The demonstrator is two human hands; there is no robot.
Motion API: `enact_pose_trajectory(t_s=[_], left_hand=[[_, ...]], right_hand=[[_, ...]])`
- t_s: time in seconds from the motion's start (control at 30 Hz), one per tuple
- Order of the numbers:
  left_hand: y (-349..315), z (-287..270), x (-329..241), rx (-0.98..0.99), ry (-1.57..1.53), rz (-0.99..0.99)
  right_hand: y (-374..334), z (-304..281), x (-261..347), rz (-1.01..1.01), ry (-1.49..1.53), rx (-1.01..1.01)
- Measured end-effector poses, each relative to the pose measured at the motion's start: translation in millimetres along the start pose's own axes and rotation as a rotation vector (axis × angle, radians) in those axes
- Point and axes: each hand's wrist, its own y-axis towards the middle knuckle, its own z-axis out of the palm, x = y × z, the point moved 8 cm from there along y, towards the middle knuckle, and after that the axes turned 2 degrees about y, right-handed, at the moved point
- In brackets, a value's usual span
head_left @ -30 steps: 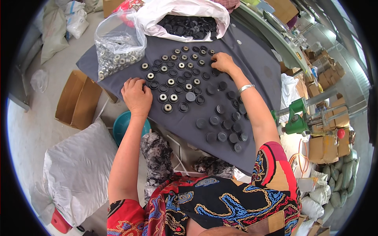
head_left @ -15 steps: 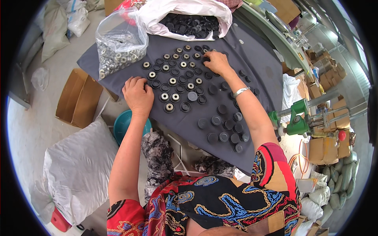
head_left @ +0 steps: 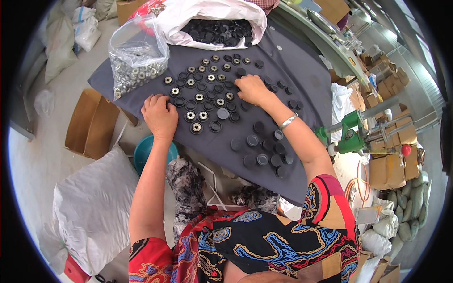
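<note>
My left hand (head_left: 159, 118) rests at the left edge of the dark cloth, fingers bent and drawn together; whatever they may hold is hidden. My right hand (head_left: 256, 90) reaches over the cloth's middle, fingertips closed down beside a black cap (head_left: 241, 72); anything in their grip is hidden. Between my hands lie rows of black ring-shaped caps (head_left: 190, 105), several with a silver bearing (head_left: 199, 97) seated inside. One grey-faced disc (head_left: 222, 113) sits among them. More black caps (head_left: 253, 140) lie loose below my right forearm, some touching.
At the far side, a clear bag (head_left: 137, 66) of metal bearings stands beside a white sack (head_left: 212, 10) of black caps. A teal basin (head_left: 143, 153), an open cardboard box (head_left: 92, 123) and a stuffed white sack (head_left: 94, 203) are at left. Green clamp-like equipment (head_left: 351, 134) stands at right.
My right hand has moved back toward me from the far rows, uncovering caps there. My left hand stays at the cloth's edge. The whole view has shifted slightly.
</note>
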Motion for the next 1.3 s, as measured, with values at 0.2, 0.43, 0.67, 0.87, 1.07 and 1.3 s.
enact_pose_trajectory(t_s=[0.2,0.43,0.67,0.87,1.07,1.3], left_hand=[[-0.8,-2.0,0.1,0.012,0.007,-0.005],[-1.3,-0.7,1.1,0.017,0.004,-0.006],[-0.1,-1.1,0.9,0.033,-0.003,-0.008],[-0.7,-2.2,-0.2,0.030,-0.008,0.001],[0.5,-2.9,-1.8,0.028,-0.032,0.007],[0.5,-6.0,-0.5,0.028,-0.009,-0.004]], right_hand=[[-10.6,-10.9,-7.0,-0.035,0.336,-0.267],[-11.5,-5.9,-7.9,0.029,0.467,-0.162],[2.2,-8.1,-6.0,-0.098,0.179,0.008],[38.7,-52.7,-80.6,0.051,0.263,-0.423],[75.7,-11.4,-142.6,0.326,0.382,-0.368],[86.2,17.2,-142.1,0.395,0.355,-0.287]])
